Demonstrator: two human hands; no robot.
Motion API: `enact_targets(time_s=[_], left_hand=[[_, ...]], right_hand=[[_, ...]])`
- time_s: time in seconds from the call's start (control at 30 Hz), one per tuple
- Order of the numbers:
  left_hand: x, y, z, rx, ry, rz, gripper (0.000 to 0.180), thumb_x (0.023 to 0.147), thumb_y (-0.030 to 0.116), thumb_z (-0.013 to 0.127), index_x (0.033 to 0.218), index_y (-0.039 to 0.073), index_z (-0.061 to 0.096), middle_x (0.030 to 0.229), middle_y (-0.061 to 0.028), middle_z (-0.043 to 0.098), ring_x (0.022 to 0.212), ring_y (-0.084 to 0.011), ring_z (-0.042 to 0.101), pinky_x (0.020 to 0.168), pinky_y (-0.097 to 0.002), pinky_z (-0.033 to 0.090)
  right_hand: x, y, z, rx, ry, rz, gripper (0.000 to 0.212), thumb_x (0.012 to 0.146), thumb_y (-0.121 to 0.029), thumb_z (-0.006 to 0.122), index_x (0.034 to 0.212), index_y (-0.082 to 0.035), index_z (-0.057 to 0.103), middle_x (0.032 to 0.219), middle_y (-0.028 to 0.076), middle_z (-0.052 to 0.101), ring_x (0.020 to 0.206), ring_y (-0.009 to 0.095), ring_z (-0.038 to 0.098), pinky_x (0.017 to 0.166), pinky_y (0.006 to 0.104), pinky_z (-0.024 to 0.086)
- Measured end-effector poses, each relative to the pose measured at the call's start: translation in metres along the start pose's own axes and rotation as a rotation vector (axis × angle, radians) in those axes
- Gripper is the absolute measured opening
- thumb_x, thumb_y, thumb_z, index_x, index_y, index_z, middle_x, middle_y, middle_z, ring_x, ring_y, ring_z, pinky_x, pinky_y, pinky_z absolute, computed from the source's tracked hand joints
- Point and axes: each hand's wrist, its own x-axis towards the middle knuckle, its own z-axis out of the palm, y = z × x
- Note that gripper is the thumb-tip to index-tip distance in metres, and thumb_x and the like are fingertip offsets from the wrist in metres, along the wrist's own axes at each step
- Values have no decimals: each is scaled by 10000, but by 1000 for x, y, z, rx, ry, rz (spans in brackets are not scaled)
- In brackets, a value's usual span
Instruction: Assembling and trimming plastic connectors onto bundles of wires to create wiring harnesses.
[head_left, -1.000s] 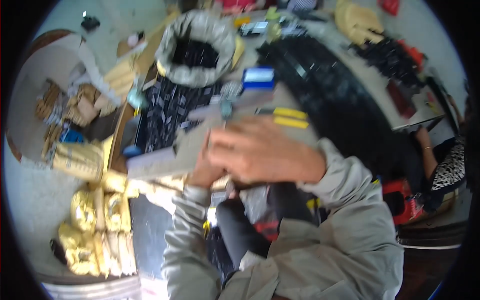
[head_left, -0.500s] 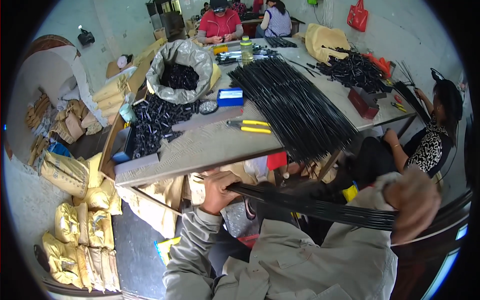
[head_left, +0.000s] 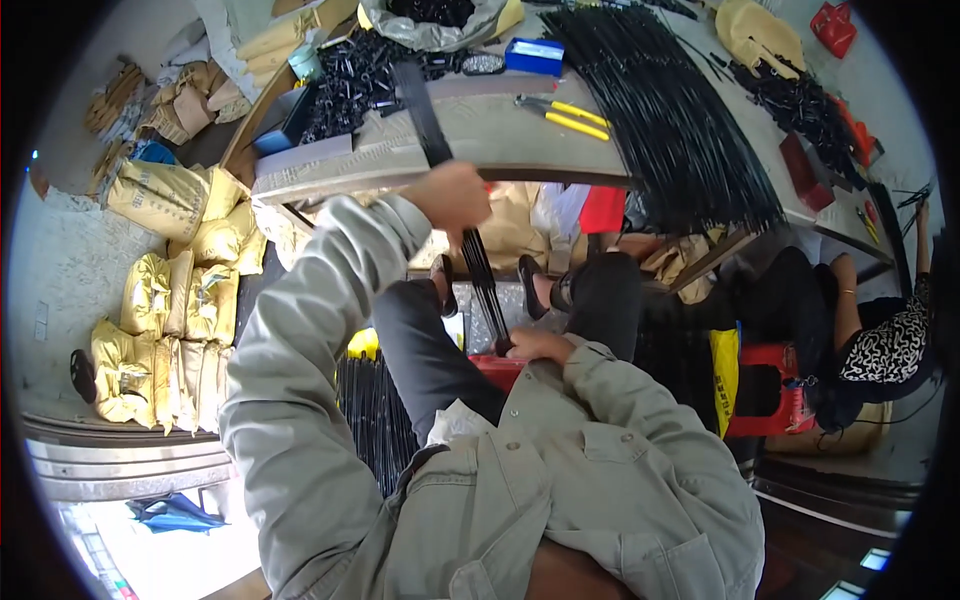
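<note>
A bundle of long thin black rods (head_left: 485, 290) slants between my two hands, its far end reaching over the table's front edge. My left hand (head_left: 455, 200) is closed around its middle, level with that edge. Lower down, close to my lap, my right hand (head_left: 540, 345) has its fingers closed on the near end; the fingertips are partly hidden. A wide layer of similar black rods (head_left: 670, 110) covers the table to the right. Beside it lie pliers with yellow handles (head_left: 575, 118).
Small black parts (head_left: 350, 85) are heaped at the table's left, near a blue box (head_left: 535, 56). More rods (head_left: 375, 410) stand by my left leg. A co-worker (head_left: 885, 345) sits at right by a red stool (head_left: 770, 420). Yellow sacks (head_left: 160, 200) line the left wall.
The bundle has swung from lying crosswise to pointing away from me. My right hand has come in from the far right to my lap; my left has moved up to the table edge. The view has tilted down.
</note>
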Motion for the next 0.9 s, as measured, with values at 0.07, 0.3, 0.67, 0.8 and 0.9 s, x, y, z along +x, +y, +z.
enact_targets(time_s=[0.07, 0.3, 0.67, 0.8, 0.9], left_hand=[[5, 35, 20, -28, 107, 72, 313, 534, 453, 663, 563, 150, 591, 556, 23, 554, 605, -203, 587, 546, -310, 434], [13, 72, 9, -209, 207, 164, 262, 585, 368, 656, 543, 128, 560, 575, 3, 557, 598, -182, 573, 562, -289, 415], [-22, 139, 13, -1525, 1450, -1099, 193, 837, 155, 533, 952, 11, 591, 740, -40, 576, 657, -128, 548, 588, -284, 422], [-18, 137, -7, -2146, 1133, -671, 504, 884, 463, 430, 973, -26, 517, 715, -82, 553, 548, -157, 518, 476, -267, 412], [-12, 143, 11, -2277, 1334, -412, 373, 919, 331, 409, 957, -26, 511, 680, -83, 544, 588, -156, 535, 517, -267, 413]], right_hand=[[7, -4, 17, -215, -324, 187, 328, 755, -77, 557, 1073, 6, 541, 918, 101, 600, 875, 187, 549, 816, 305, 412], [15, -119, -4, 652, 214, 31, 200, 788, -82, 611, 979, -36, 569, 831, 17, 586, 769, 110, 544, 731, 255, 431], [16, -158, -10, 216, 326, 75, 170, 834, -169, 577, 872, -13, 633, 636, 123, 575, 615, 173, 586, 566, 293, 423], [12, -153, -45, -88, 14, -59, 225, 845, -154, 548, 1029, -31, 590, 790, 137, 615, 669, 209, 606, 610, 308, 442], [29, -236, -105, 91, 1, 20, 252, 852, -114, 528, 1080, -9, 544, 912, 129, 577, 820, 180, 563, 719, 299, 440]])
